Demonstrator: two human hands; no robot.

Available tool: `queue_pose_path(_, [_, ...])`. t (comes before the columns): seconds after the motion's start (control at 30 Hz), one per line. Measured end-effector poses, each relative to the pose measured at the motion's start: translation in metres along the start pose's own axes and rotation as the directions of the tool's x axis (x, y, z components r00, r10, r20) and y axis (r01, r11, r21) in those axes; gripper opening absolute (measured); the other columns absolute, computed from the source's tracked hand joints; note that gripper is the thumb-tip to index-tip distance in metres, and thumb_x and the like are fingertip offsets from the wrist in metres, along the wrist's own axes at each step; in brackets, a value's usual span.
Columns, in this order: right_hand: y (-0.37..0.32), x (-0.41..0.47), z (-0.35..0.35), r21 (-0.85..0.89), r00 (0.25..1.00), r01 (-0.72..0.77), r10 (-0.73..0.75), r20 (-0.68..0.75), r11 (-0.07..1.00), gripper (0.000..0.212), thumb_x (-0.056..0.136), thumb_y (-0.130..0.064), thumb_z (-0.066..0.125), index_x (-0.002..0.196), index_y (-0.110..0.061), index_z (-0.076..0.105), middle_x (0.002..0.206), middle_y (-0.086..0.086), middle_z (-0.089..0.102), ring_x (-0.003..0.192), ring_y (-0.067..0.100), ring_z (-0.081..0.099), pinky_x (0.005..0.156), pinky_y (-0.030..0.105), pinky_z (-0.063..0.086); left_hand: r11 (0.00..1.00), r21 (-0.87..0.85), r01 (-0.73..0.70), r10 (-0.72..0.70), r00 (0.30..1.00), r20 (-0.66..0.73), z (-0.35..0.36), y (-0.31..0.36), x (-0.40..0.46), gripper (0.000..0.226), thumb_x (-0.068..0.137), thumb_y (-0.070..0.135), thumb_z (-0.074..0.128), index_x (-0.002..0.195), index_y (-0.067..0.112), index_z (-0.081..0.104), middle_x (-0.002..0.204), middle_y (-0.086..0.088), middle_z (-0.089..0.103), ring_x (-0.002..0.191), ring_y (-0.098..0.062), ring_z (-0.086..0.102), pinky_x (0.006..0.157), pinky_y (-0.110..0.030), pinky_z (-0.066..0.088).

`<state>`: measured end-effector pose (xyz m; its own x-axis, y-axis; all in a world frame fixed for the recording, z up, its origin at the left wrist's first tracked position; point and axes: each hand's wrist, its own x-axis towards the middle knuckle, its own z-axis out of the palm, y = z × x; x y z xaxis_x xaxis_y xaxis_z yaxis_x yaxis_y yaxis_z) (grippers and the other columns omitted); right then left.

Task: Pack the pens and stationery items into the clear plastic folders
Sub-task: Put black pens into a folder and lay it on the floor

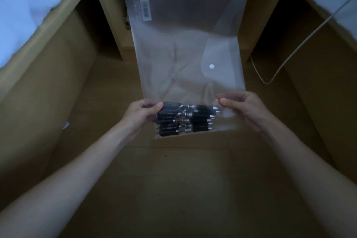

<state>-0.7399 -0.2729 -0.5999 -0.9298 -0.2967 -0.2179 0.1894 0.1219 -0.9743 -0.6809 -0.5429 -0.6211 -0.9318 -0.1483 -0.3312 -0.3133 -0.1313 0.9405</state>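
The left hand (140,114) is curling its fingers (148,105) round the near left edge of the clear plastic folder (185,48), with the thumb lying on top against the butt ends of the black pens (186,120), so it is pinching plastic and pens together. The right hand (244,108) is pinching the near right edge of the same folder, thumb on the upper face, the other fingers tucked out of sight beneath. Both hands are gripping the end where the weight lies, probably so the bundle is not sliding about while the rest of the sheet is hanging free away from the person.

The pens, several of them side by side, are lying crosswise inside the folder at its near end, tips pointing toward the right hand; they look fully inside, though whether anything else is in there with them cannot be told. The flap with its white snap button (211,66) is lying on the right half; whether the button is fastened is unclear, and closing it seems the likely step remaining for this folder. A barcode label (145,10) is sitting at the far left corner.

Everything is being held above a wooden floor (173,189). A wooden cabinet (114,25) is standing just behind the folder's far end. Bedding (29,6) is lying to the left, and a pale cable (301,44) is trailing down on the right, apart from the hands. Nothing is lying between the hands and the folder.
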Motion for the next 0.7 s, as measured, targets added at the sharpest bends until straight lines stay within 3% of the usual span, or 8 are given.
queue_pose_path(0.17, [0.002, -0.002, 0.003, 0.064, 0.992, -0.044, 0.037, 0.118, 0.997, 0.02, 0.084, 0.0, 0.061, 0.099, -0.011, 0.068, 0.087, -0.002, 0.075, 0.08, 0.008, 0.07, 0.066, 0.018, 0.055, 0.994, -0.094, 0.055, -0.064, 0.993, -0.099, 0.003, -0.004, -0.001, 0.014, 0.086, -0.002, 0.059, 0.075, 0.007, 0.06, 0.065, -0.001, 0.064, 0.067, -0.017, 0.059, 0.065, -0.025, 0.048])
queue_pose_path(0.37, [0.007, 0.001, 0.006, 0.06, 0.988, -0.113, 0.106, 0.116, 0.992, 0.025, 0.078, -0.003, 0.067, 0.101, -0.013, 0.068, 0.097, 0.004, 0.074, 0.089, 0.015, 0.07, 0.073, 0.022, 0.057, 0.997, -0.067, 0.047, -0.057, 0.986, -0.156, 0.007, -0.008, 0.001, 0.022, 0.085, -0.005, 0.057, 0.068, 0.009, 0.058, 0.056, 0.002, 0.064, 0.06, -0.017, 0.058, 0.06, -0.03, 0.044])
queue_pose_path(0.47, [0.007, 0.001, 0.004, 0.007, 0.989, -0.123, 0.122, 0.085, 0.992, 0.033, 0.071, -0.012, 0.072, 0.102, -0.02, 0.07, 0.104, 0.003, 0.072, 0.103, 0.021, 0.066, 0.095, 0.035, 0.049, 0.987, -0.141, 0.08, -0.08, 0.997, 0.007, 0.004, -0.013, -0.001, 0.003, 0.082, 0.005, 0.062, 0.079, 0.006, 0.062, 0.068, -0.003, 0.069, 0.064, -0.017, 0.063, 0.061, -0.025, 0.052])
queue_pose_path(0.6, [0.011, -0.001, 0.003, -0.03, 0.991, -0.12, 0.122, 0.062, 0.992, 0.029, 0.07, -0.01, 0.073, 0.095, -0.025, 0.072, 0.101, 0.001, 0.073, 0.11, 0.028, 0.062, 0.105, 0.048, 0.041, 0.978, -0.158, 0.132, -0.093, 0.967, 0.237, -0.006, -0.019, -0.003, 0.033, 0.073, 0.019, 0.067, 0.103, 0.008, 0.065, 0.089, -0.005, 0.073, 0.077, -0.015, 0.07, 0.065, -0.025, 0.057])
queue_pose_path(0.7, [0.017, -0.002, 0.001, -0.038, 0.987, -0.129, 0.132, 0.097, 0.991, 0.039, 0.061, -0.022, 0.076, 0.1, -0.028, 0.071, 0.107, -0.001, 0.072, 0.112, 0.026, 0.061, 0.107, 0.049, 0.037, 0.98, -0.139, 0.141, -0.097, 0.954, 0.285, -0.013, -0.022, -0.002, 0.036, 0.066, 0.02, 0.072, 0.102, 0.014, 0.072, 0.097, -0.006, 0.073, 0.082, -0.014, 0.071, 0.064, -0.026, 0.057])
